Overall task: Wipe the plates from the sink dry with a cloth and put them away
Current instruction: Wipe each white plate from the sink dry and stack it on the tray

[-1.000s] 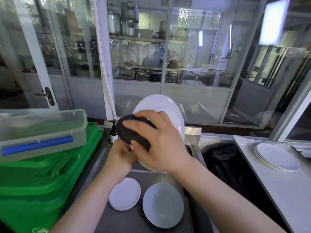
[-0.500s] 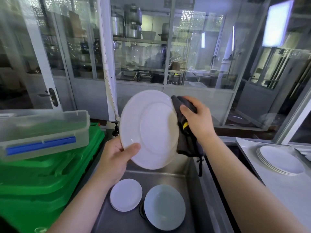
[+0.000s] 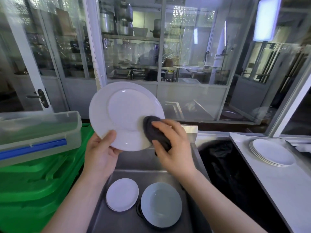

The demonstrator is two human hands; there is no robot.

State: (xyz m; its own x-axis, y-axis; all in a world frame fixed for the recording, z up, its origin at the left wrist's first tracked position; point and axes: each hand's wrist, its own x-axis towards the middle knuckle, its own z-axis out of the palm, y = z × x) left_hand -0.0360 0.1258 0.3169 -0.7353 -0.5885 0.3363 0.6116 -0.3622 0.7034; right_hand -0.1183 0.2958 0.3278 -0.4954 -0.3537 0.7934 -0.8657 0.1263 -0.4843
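A large white plate (image 3: pixel 124 113) is held upright above the sink (image 3: pixel 151 162), its underside toward me. My left hand (image 3: pixel 101 153) grips its lower left rim, thumb on the face. My right hand (image 3: pixel 171 147) holds a bunched dark grey cloth (image 3: pixel 154 132) pressed against the plate's lower right. On the sink floor lie a small white plate (image 3: pixel 122 194) and a pale blue-grey plate (image 3: pixel 161 204) on top of a dark dish. A stack of white plates (image 3: pixel 271 152) rests on the counter (image 3: pixel 286 190) to the right.
Green plastic crates (image 3: pixel 37 182) stand at the left with a clear lidded box (image 3: pixel 38 132) with a blue clip on top. A black-lined bin (image 3: pixel 223 165) sits between sink and counter. Glass partitions (image 3: pixel 185 56) rise close behind the sink.
My right hand brought the cloth from the plate's right edge down onto its lower right face. The plate has tilted more toward me and sits slightly higher in my left hand.
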